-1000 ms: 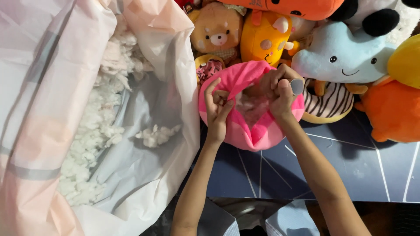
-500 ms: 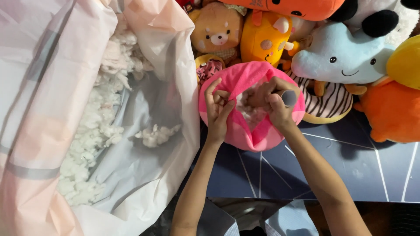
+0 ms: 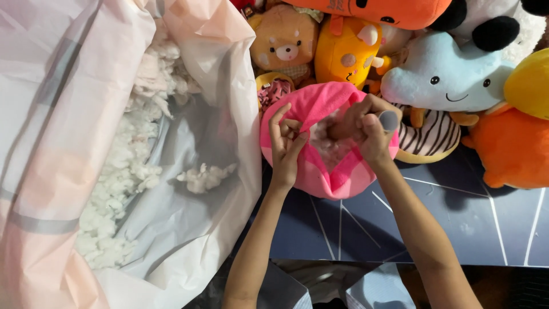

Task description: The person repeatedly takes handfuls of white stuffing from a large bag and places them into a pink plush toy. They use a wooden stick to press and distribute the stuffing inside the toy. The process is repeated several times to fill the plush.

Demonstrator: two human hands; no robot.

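A round pink plush shell lies in front of me on a dark blue surface, its opening facing up with white stuffing showing inside. My left hand grips the left edge of the opening and holds it apart. My right hand is curled over the right side of the opening, fingers pressed into the stuffing inside. A grey patch sits on the back of that hand's thumb side.
A big pale plastic bag with loose white stuffing fills the left half. Behind the pink shell lie several plush toys: a tan bear, a yellow one, a light blue one, an orange one.
My right hand has shifted slightly and pushed deeper into the opening of the pink shell. The left hand keeps its hold on the edge.
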